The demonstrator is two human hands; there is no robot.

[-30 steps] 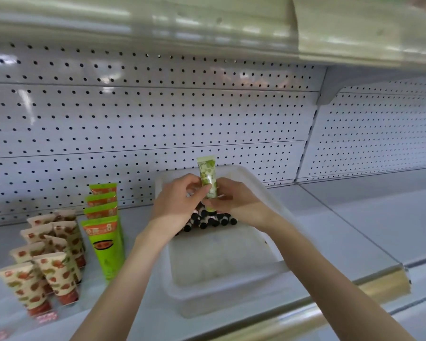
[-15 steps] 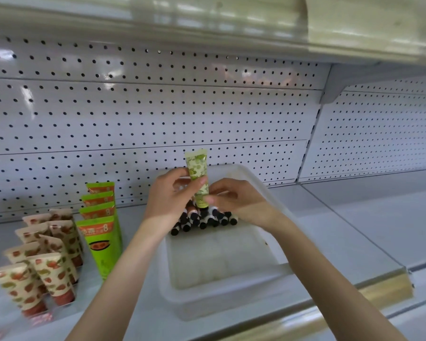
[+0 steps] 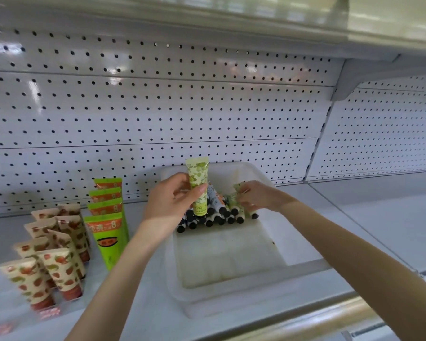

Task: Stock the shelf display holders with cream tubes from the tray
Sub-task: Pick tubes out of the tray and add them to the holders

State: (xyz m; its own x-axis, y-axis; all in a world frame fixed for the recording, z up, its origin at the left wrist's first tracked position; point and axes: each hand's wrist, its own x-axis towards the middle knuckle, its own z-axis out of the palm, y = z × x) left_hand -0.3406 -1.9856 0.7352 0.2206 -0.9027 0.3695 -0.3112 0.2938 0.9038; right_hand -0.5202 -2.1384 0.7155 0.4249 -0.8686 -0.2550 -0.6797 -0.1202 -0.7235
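One view only, head camera, looking down onto a white shelf (image 3: 379, 230) backed by pegboard (image 3: 158, 114). Left hand (image 3: 169, 205): pinching one green-print cream tube (image 3: 198, 185) upright, crimp end up, cap end down, raised just above the heap. Right hand (image 3: 256, 196): fingers curled round a second pale tube (image 3: 239, 189) at the right of the heap, not yet lifted clear. Heap of black-capped cream tubes (image 3: 214, 217): lying at the far end of the translucent tray (image 3: 303, 247), caps toward the viewer, near half of the tray bare. Clear display holders (image 3: 70, 300): far left of the shelf, well apart from the tray, carrying peach-print tubes (image 3: 59, 269) cap-down in rows; just beside them, a row of bright green tubes (image 3: 108, 232). No vacant slot for the green-print kind discernible. Handling note, as judgement: best gripped low on the body, kept upright with print outward, carried left and set cap-down without nudging the standing rows; second tube best drawn straight up to avoid rolling the heap.
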